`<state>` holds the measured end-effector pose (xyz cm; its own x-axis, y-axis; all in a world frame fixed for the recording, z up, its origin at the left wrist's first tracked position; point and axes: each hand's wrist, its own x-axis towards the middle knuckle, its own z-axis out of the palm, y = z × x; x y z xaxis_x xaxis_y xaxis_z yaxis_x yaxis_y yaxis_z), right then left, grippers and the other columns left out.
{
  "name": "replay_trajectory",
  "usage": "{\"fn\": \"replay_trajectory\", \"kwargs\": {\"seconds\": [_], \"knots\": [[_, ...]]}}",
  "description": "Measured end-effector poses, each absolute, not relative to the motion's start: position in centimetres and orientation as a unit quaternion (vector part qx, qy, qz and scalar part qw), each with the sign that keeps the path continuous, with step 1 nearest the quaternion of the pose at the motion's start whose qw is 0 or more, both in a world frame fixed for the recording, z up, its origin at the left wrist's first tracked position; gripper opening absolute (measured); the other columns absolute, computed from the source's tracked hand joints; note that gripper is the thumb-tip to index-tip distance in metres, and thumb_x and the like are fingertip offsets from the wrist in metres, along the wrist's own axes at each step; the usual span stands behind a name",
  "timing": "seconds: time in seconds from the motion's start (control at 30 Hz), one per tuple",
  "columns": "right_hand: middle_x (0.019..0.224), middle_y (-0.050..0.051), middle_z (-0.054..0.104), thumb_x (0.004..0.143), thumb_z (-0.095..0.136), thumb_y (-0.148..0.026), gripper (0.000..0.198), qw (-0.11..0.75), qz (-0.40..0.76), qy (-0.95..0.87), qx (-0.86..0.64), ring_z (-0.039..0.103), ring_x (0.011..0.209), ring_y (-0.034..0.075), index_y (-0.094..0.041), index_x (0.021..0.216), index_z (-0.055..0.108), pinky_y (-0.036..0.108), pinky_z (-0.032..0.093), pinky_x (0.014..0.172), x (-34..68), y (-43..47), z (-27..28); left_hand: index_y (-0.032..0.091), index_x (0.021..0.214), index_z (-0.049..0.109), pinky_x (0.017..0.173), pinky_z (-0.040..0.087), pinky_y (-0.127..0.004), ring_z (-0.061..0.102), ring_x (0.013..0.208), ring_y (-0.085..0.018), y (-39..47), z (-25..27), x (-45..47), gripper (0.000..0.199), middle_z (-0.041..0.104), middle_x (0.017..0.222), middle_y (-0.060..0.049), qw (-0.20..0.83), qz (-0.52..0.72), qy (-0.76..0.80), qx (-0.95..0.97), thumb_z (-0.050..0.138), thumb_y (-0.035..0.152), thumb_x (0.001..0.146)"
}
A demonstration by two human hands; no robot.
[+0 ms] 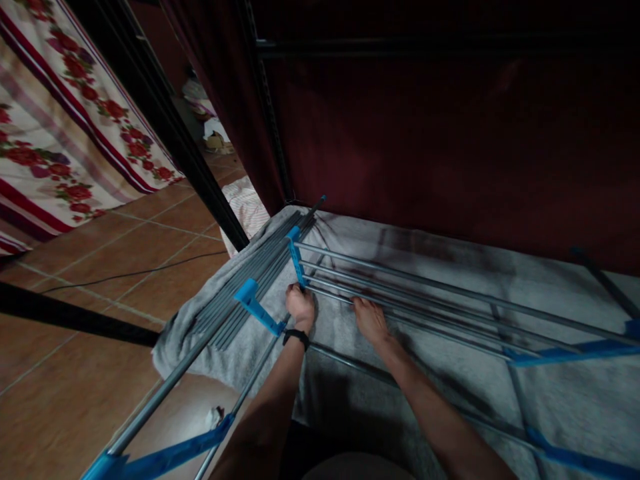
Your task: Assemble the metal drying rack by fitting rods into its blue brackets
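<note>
A rack of grey metal rods [400, 270] joined by blue plastic brackets stands before me. My left hand [300, 308], with a black band at the wrist, is closed at the lower end of the upright blue bracket [295, 257]; the fingertips are partly hidden. To its right, my right hand [371, 319] has its fingers curled round the lowest rod of that section. Another blue bracket [257, 308] juts out to the left of my hands, on the side section. Beyond it, a bundle of loose grey rods [240, 283] lies on the grey blanket.
The grey blanket [360, 227] covers the surface beneath the rack. Dark red curtains [400, 147] hang behind. A black metal post [165, 127] slants at the left, with tiled floor [115, 260], a thin cable [150, 270] and a floral cloth [75, 120] beyond.
</note>
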<state>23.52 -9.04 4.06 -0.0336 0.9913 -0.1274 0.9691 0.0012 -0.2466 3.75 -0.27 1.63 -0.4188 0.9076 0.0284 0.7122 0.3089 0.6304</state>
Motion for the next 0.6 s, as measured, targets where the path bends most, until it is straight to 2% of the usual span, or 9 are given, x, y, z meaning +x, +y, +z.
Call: {"fn": "replay_trajectory", "kwargs": {"seconds": [0.23,0.43,0.6], "knots": [[0.134,0.013,0.073,0.11,0.036,-0.024,0.039,0.058,0.131,-0.714,-0.685,0.069,0.121,0.024,-0.021,0.132,0.068,0.034,0.049,0.101,23.7,-9.0,3.7,0.015,0.108,0.072,0.086,0.046,-0.033,0.067,0.108,-0.026,-0.3,1.3,3.7,0.017,0.072,0.113,-0.016,0.155,0.278,0.791,0.522,0.06,0.017,0.097],[0.133,0.015,0.072,0.107,0.038,-0.018,0.041,0.096,0.115,-0.723,-0.674,0.07,0.117,0.026,-0.019,0.135,0.068,0.038,0.049,0.103,23.4,-8.8,3.1,0.016,0.11,0.072,0.085,0.048,-0.032,0.068,0.106,-0.026,-0.1,1.3,3.6,0.018,0.072,0.113,-0.015,0.14,0.268,0.8,0.518,0.062,0.02,0.096],[0.148,0.012,0.065,0.104,0.049,-0.017,0.043,0.148,0.083,-0.732,-0.66,0.059,0.137,0.026,-0.022,0.145,0.062,0.042,0.044,0.117,22.9,-10.2,3.5,0.016,0.107,0.071,0.08,0.05,-0.035,0.07,0.1,-0.028,-0.3,2.5,3.4,0.018,0.073,0.11,-0.015,0.149,0.249,0.8,0.525,0.064,0.024,0.092]]}}
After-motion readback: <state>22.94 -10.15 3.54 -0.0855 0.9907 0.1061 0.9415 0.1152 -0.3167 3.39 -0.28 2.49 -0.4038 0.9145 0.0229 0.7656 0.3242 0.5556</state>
